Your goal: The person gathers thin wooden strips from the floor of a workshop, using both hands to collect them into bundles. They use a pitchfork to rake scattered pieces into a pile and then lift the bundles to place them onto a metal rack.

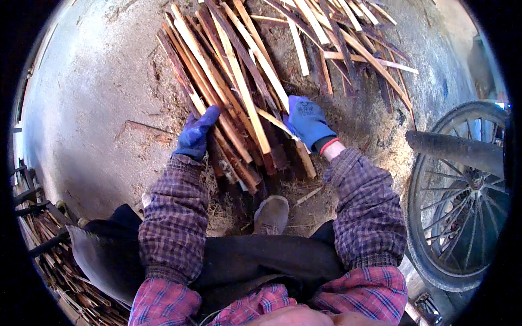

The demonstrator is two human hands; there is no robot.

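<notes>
A loose bundle of long wooden strips [239,92], some pale and some with dark bark, lies in front of me with its near ends towards my shoe. At its left edge, my left hand [197,135] in a blue work glove is closed on the outer strips, its thumb over the top. My right hand [309,122], gloved alike with a red cuff edge, grips the strips on the right side. The fingertips of both hands are partly hidden by the wood and the gloves.
More wooden strips [348,43] lie scattered at the far right. A spoked wheel with a tyre [416,217] stands at my right. Down on the left, thin sticks [70,277] are piled beside a dark metal frame [46,209]. Sawdust covers parts of the concrete floor [103,87]. My shoe [271,213] is close to the bundle.
</notes>
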